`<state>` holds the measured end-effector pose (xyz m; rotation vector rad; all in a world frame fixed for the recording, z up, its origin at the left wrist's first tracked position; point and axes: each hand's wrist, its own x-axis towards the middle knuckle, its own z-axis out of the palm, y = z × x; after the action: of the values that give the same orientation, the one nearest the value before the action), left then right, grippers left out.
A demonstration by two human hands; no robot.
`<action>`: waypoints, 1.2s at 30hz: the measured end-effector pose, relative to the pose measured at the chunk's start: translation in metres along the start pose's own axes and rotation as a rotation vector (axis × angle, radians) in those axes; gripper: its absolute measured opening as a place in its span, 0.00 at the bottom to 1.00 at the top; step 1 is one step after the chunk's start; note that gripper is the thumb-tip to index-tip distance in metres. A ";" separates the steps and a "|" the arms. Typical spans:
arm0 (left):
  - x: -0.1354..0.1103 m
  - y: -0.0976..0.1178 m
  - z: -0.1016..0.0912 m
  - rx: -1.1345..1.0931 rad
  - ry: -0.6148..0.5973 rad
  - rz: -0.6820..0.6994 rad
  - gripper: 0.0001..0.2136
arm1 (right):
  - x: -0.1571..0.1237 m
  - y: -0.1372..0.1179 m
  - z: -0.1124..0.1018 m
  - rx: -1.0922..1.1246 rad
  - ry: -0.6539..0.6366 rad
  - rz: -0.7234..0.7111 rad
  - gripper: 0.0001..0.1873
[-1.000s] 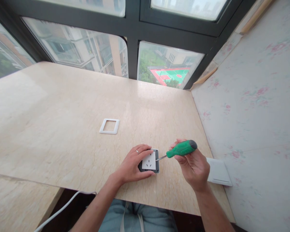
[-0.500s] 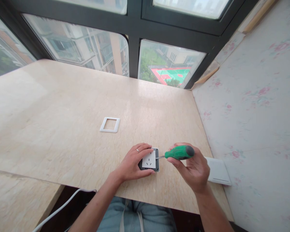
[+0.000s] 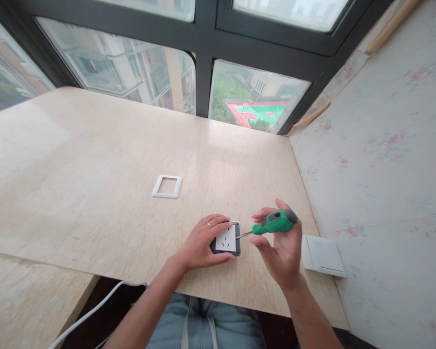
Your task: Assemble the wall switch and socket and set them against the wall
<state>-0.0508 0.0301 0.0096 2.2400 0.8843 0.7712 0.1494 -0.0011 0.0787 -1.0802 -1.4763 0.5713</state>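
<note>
1. The socket point(image 3: 225, 239), a white face set in a dark surround, lies face up on the desk point(image 3: 94, 194), near the edge closest to the person.
2. The left hand point(image 3: 203, 245) is the nearer one: it comes in from the left and grasps the socket, fingers over the far edge and part of the face, thumb along the near edge.
3. The right hand point(image 3: 281, 254) stands off to the right, apart from the socket, and loosely holds a green screwdriver point(image 3: 276, 222). Its thumb is below the handle and its fingers are partly spread; how many touch the grip, I cannot tell.
4. The key relation is the line of the screwdriver: its long axis slants from the socket's right-hand border out rightward and slightly away from the person, the handle's butt at the far end.
5. The tip meets the dark strip just beside the white face; whether it sits in a screw slot is too small to tell.
6. A white frame point(image 3: 167, 186) lies flat beyond the left hand, well apart from both hands.
</note>
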 end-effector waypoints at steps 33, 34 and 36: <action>0.000 -0.001 0.001 -0.038 0.048 0.040 0.30 | 0.004 -0.040 0.002 -0.175 0.075 -0.112 0.30; 0.000 -0.001 0.001 -0.037 0.051 0.039 0.30 | 0.004 -0.039 0.002 -0.256 0.080 -0.164 0.29; 0.000 -0.001 0.001 -0.035 0.054 0.040 0.31 | 0.006 -0.039 0.000 -0.368 0.071 -0.221 0.28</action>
<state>-0.0508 0.0300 0.0080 2.2219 0.8476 0.8625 0.1384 -0.0142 0.1145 -1.1834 -1.6505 0.1043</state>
